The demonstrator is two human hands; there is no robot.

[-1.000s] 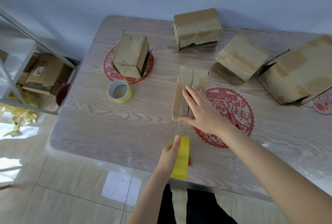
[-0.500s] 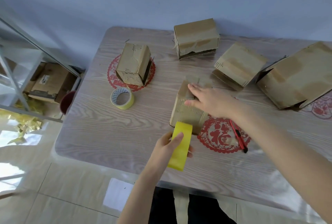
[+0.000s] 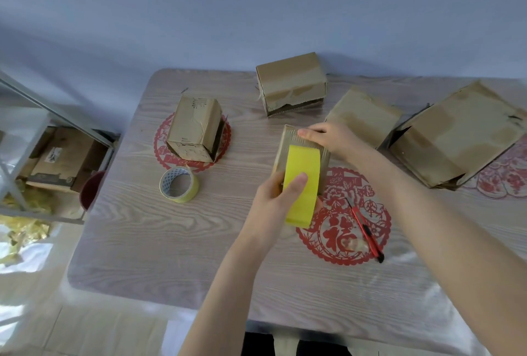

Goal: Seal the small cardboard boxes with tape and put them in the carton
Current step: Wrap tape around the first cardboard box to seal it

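1. Box (image 3: 323,156) of brown cardboard, held tilted over the middle of the table (image 3: 171,241). Its near face is ribbed with fine lines and its edges look worn. Whether its bottom touches the table is hidden.
2. The right hand (image 3: 332,137) grips the box at its upper far edge, with the thumb along the top rim and the fingers curled over the back.
3. The left hand (image 3: 271,204) pinches a wide yellow tape strip (image 3: 303,187) in front of the box, thumb on its face and the other fingers behind.
4. The tape strip covers much of the near face. Its upper end bends toward the cardboard and its lower end hangs below the hand. Whether it is stuck down, I cannot tell.
5. The left box (image 3: 196,127) stands on a round red cutout (image 3: 162,153). The far box (image 3: 291,81) is near the table's back edge, and the right box (image 3: 365,116) sits just behind the right hand. All show glossy old tape and torn patches.
6. The larger carton (image 3: 456,138) lies on its side at the right.
7. A tape roll (image 3: 179,184) lies flat left of the left hand, and a red knife (image 3: 365,230) lies on a second cutout (image 3: 333,241).
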